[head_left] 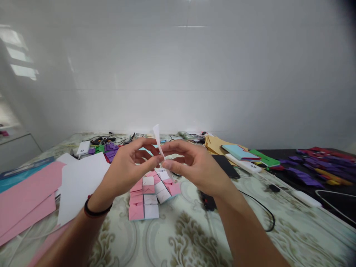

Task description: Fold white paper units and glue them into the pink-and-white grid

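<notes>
Between my two hands a narrow white paper strip [157,138] stands nearly upright above the table, its top end flared. My left hand [136,163] pinches it from the left with thumb and fingers. From the right, my right hand [189,161] closes thumb and fingers on the same strip. Below them, on the patterned tablecloth [155,241], lie several small folded pink pieces [136,212] and folded white pieces [151,211] in rough columns. The strip's lower end is partly hidden by my fingers.
White sheets [80,185] and pink sheets [30,196] lie at the left. Cables and purple pieces [111,148] are behind. At the right are a black tablet [226,167], a white power strip [244,164], blue paper pads [239,152] and many purple strips [306,176].
</notes>
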`<state>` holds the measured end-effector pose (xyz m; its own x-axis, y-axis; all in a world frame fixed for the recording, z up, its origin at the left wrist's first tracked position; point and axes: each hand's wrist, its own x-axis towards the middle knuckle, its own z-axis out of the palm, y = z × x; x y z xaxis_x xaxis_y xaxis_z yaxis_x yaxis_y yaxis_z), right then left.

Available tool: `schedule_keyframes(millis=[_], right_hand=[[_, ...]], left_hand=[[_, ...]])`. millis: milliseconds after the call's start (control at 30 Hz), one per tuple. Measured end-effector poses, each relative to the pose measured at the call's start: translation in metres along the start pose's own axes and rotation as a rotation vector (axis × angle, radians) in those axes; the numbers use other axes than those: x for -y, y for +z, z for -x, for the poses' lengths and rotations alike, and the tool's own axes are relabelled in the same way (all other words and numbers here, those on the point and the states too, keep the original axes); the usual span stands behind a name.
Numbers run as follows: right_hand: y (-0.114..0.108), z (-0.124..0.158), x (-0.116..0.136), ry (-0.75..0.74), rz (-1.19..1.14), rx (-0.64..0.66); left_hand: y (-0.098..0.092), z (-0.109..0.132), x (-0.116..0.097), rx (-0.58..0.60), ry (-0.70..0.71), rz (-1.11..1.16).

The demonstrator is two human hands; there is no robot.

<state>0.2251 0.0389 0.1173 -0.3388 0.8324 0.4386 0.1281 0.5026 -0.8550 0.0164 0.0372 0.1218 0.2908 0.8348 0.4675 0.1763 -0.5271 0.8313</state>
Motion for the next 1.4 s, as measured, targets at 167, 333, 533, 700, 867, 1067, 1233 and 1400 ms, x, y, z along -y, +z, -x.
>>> schedule_keyframes(millis=[167, 333, 533, 700, 867, 1067, 1233, 1400], right_hand=[[-0.001, -0.003, 0.000, -0.034, -0.025, -0.008], [-0.002, -0.004, 0.000, -0.058, -0.009, -0.011], [-0.002, -0.003, -0.005, -0.105, -0.040, -0.004], [-0.003, -0.002, -0.008, -0.098, -0.023, -0.025], [-0.004, -0.005, -0.011, -0.082, 0.020, -0.026], [-0.004, -0.014, -0.020, -0.100, -0.082, 0.026], [-0.002, -0.008, -0.015, -0.153, -0.012, -0.038], [-0.002, -0.003, -0.005, -0.281, 0.292, 0.122]], left_hand=[[-0.004, 0.001, 0.001, 0.082, -0.014, 0.038], [-0.005, 0.001, 0.003, 0.118, -0.035, 0.060], [-0.006, 0.001, 0.005, 0.036, 0.031, -0.073], [-0.009, -0.001, 0.008, -0.030, 0.030, -0.070], [-0.011, -0.002, 0.011, -0.040, -0.029, -0.081], [-0.011, -0.002, 0.010, -0.038, -0.097, -0.105], [-0.012, 0.000, 0.005, -0.113, -0.161, 0.048], [-0.009, -0.008, 0.022, -0.217, -0.040, 0.204]])
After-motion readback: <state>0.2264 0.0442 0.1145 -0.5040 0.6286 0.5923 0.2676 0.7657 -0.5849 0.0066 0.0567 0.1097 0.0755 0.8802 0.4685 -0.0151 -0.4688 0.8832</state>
